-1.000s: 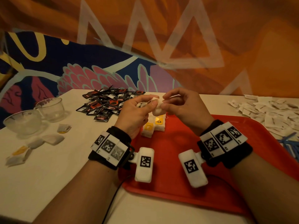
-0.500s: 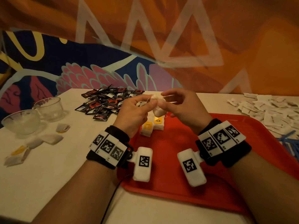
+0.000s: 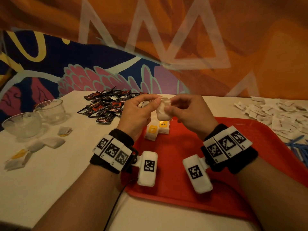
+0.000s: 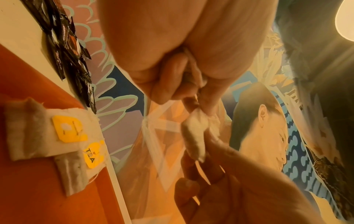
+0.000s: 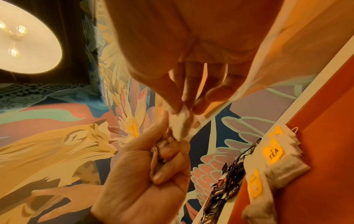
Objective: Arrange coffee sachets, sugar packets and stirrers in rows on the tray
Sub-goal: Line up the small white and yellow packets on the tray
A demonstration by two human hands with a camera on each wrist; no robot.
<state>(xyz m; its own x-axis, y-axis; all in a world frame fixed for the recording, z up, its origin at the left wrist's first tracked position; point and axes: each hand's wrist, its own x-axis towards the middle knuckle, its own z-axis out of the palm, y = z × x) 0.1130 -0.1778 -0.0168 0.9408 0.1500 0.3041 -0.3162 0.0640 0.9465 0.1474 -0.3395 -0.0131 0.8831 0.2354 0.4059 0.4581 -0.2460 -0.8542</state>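
Both hands are raised over the far left part of the red tray [image 3: 191,172]. My left hand [image 3: 141,109] and right hand [image 3: 180,107] pinch one white tea bag [image 3: 162,112] between thumbs and fingers; it also shows as the tea bag [image 4: 193,136] and the tea bag [image 5: 180,122]. The left hand [image 5: 162,153] holds more crumpled bags in its curled fingers. Two tea bags with yellow tags [image 3: 157,129] lie on the tray under the hands. Black coffee sachets [image 3: 106,105] are heaped at the far left, white sugar packets [image 3: 280,112] at the far right, blue stirrers [image 3: 298,147] at the right edge.
Two glass cups [image 3: 38,117] stand at the left of the white table [image 3: 50,172]. Loose tea bags [image 3: 33,147] lie in front of them. A painted wall rises just behind the table. A thin cable [image 3: 115,204] runs from my left wrist.
The hands have stayed together over the tray's far corner, working the tea bag between the fingertips; it now hangs lower between them.
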